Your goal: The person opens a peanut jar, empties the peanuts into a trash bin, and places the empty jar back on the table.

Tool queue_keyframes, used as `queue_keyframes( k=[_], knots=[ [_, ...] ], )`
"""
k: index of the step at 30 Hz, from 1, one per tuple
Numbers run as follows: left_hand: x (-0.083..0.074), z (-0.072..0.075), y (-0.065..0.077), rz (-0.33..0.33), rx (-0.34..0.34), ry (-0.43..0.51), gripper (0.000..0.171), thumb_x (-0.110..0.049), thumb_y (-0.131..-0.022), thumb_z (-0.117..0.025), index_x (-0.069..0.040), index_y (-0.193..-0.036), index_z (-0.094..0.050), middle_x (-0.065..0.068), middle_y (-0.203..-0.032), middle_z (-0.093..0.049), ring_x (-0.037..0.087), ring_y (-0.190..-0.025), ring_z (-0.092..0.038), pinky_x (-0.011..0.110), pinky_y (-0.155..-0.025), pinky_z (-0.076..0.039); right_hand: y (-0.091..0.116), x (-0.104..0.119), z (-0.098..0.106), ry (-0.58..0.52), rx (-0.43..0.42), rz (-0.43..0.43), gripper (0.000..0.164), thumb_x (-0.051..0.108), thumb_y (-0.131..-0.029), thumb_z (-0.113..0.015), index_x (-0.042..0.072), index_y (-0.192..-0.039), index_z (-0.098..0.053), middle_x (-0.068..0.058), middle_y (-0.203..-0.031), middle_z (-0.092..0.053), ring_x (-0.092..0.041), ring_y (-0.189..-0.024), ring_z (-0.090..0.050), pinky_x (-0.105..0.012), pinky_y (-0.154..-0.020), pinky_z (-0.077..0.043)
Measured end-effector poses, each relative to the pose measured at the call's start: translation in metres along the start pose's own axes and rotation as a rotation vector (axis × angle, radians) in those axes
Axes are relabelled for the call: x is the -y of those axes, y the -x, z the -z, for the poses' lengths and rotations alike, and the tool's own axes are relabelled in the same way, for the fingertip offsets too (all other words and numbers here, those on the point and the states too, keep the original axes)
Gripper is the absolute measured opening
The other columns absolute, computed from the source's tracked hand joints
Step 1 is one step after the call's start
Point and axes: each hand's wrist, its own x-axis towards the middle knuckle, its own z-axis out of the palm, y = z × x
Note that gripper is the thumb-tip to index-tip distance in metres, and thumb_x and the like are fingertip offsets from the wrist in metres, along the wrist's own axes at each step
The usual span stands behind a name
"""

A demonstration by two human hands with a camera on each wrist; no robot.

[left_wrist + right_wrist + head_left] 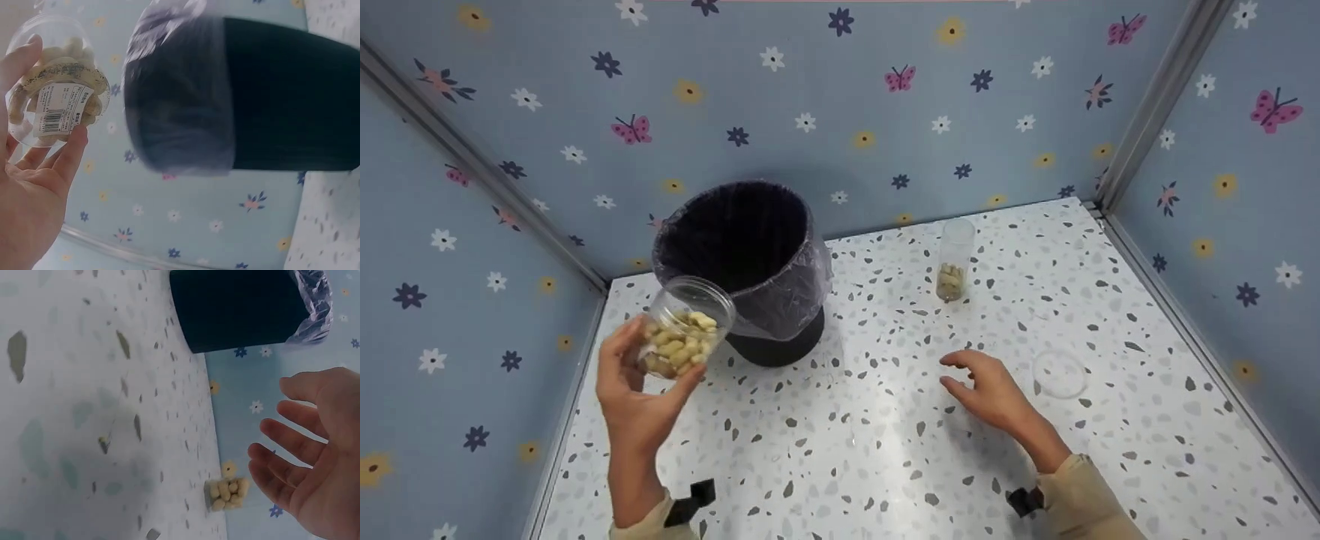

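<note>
- Speckled tabletop (877,420); black bin (776,349), its inside too dark to read.
- Left hand (637,405) grips a tilted jar (682,334), seemingly of peanuts, near the bin.
- Right hand (990,390) hovers, loosely spread.

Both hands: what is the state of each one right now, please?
Left hand: holding the clear plastic jar of peanuts.
Right hand: open, fingers relaxed, holding nothing.
</note>
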Motion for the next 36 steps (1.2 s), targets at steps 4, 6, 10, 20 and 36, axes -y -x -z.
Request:
queue_keyframes(
  k=[4,6,10,20,36],
  knots=[
    [0.018,0.020,-0.018,0.020,-0.073,0.090,0.080,0.029,-0.056,-0.074,0.015,-0.129,-0.043,0.026,-0.133,-0.043,0.037,-0.121,-0.051,0.028,-0.088,-0.052,-0.027,0.025,0.011,-0.016,0.002,0.096,0.027,0.012,-0.091,-0.070,0.006,-0.117,-0.066,-0.008,-0.112,-0.066,-0.027,-0.100,-0.062,-0.046,-0.076,-0.056],
    [0.027,0.027,-0.028,0.037,-0.109,0.186,0.078,0.029,-0.058,-0.072,0.013,-0.129,-0.044,0.026,-0.132,-0.042,0.038,-0.124,-0.048,0.028,-0.086,-0.053,-0.044,0.038,0.020,0.007,0.004,0.149,0.034,0.014,-0.092,-0.069,0.004,-0.123,-0.063,-0.010,-0.118,-0.065,-0.028,-0.103,-0.062,-0.044,-0.078,-0.055],
    [0.034,0.039,-0.051,0.093,-0.138,0.312,0.073,0.029,-0.061,-0.069,0.012,-0.128,-0.044,0.026,-0.133,-0.040,0.038,-0.129,-0.043,0.029,-0.087,-0.053,-0.084,0.066,0.038,0.064,0.040,0.237,0.047,0.022,-0.095,-0.065,0.005,-0.137,-0.053,-0.010,-0.132,-0.058,-0.026,-0.119,-0.055,-0.041,-0.096,-0.048],
    [0.040,0.049,-0.088,0.252,0.016,-0.124,0.075,0.008,-0.071,-0.081,-0.001,-0.136,-0.045,0.010,-0.134,-0.049,0.018,-0.104,-0.061,0.020,-0.081,-0.052,-0.141,0.112,0.045,0.125,0.206,0.152,0.071,0.054,-0.098,-0.046,0.024,-0.156,-0.019,-0.002,-0.159,-0.019,-0.021,-0.144,-0.021,-0.045,-0.116,-0.023],
    [0.059,0.040,-0.142,0.313,0.346,-0.435,0.079,-0.021,-0.075,-0.086,-0.007,-0.141,-0.044,0.009,-0.137,-0.045,0.028,-0.122,-0.050,0.042,-0.098,-0.047,-0.143,0.112,0.038,0.108,0.212,0.235,0.063,0.040,-0.101,-0.051,0.008,-0.151,-0.032,-0.009,-0.150,-0.039,-0.025,-0.138,-0.035,-0.041,-0.113,-0.029]
  ],
)
